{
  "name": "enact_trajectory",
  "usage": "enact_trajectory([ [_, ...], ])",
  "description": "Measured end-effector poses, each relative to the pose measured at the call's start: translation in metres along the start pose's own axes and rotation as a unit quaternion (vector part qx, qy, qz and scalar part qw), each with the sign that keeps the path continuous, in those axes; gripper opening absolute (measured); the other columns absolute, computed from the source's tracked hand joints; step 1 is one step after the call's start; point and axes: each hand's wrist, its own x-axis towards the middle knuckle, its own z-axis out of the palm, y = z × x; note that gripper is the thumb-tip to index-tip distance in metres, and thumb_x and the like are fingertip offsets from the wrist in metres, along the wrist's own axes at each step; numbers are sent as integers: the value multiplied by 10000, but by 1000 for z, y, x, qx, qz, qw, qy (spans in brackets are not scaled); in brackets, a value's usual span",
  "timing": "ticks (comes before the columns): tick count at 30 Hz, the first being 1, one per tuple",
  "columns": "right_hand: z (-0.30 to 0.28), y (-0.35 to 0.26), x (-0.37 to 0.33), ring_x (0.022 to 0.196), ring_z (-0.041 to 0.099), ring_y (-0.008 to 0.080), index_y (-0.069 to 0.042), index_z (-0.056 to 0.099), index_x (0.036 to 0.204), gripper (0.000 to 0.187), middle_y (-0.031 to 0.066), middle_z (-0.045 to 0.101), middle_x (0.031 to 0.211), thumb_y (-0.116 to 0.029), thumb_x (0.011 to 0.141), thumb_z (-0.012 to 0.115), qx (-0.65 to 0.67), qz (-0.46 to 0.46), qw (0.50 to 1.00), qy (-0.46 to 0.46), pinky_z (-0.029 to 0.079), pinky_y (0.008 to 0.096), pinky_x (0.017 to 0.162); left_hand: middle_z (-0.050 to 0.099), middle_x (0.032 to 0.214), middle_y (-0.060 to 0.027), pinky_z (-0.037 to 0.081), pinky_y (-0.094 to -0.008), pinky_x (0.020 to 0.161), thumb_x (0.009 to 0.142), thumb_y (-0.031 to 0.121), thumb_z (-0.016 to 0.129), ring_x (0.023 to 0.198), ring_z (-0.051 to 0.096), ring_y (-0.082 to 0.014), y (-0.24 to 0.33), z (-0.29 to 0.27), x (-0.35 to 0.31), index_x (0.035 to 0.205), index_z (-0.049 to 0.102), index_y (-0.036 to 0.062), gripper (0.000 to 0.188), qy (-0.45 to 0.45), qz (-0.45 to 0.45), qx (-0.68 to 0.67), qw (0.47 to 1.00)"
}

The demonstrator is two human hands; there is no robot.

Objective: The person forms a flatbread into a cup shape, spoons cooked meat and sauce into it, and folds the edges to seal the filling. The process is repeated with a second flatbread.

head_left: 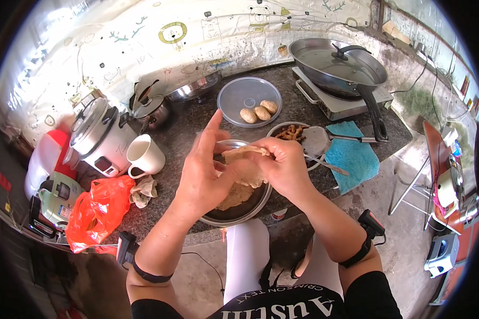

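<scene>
Between my hands hangs a flattened piece of dough [253, 173], pale and ragged at its edge. My right hand [287, 165] pinches the dough with thumb and fingers. Held up beside it, my left hand [203, 169] has its fingers stretched apart, its thumb next to the dough. Below both hands stands a metal bowl [235, 221], with more of the brownish dough mass [236, 198] inside; the hands hide part of it. Three oval dough pieces [262, 112] lie on a round translucent lid [234, 95] beyond the hands.
Right of my hands are a bowl of brown filling [291, 133], a metal spatula [351, 139] and a blue cloth [356, 165]. Behind them a lidded pan [338, 69] sits on a cooker [324, 103]. A mug [146, 155], rice cooker [104, 138] and red bag [98, 210] stand left.
</scene>
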Motion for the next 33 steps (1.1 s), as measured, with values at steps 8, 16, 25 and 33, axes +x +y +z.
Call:
enact_trajectory([
  [8, 3, -1, 1, 752, 643, 73, 50, 703, 1060, 200, 91, 733, 835, -5, 868, 705, 44, -13, 999, -22, 512, 247, 666, 670, 817, -104, 542, -337, 661, 800, -1, 690, 710, 671, -215, -1, -5, 0, 1509, 361, 46, 783, -31, 24, 128, 991],
  [16, -5, -1, 0, 808, 641, 71, 52, 712, 1033, 173, 79, 733, 886, 11, 866, 704, 36, 11, 999, 23, 520, 246, 705, 667, 833, -112, 563, -352, 688, 789, -44, 688, 721, 682, -237, -4, 7, -3, 1536, 297, 29, 846, -30, 11, -10, 999],
  [25, 0, 2, 3, 692, 660, 112, 46, 710, 1015, 177, 129, 738, 820, -20, 850, 710, 14, 9, 999, -40, 502, 271, 614, 691, 880, -104, 559, -334, 683, 822, -40, 669, 744, 690, -196, 8, -7, 3, 1532, 301, 21, 802, -79, 30, 135, 987],
  [33, -5, 0, 1, 807, 657, 92, 27, 719, 1018, 174, 61, 731, 867, -12, 849, 720, 47, 25, 998, 38, 531, 257, 730, 675, 868, -78, 529, -289, 689, 804, -66, 666, 762, 664, -151, -6, 9, 1, 1529, 330, 36, 805, -26, -44, -81, 995],
])
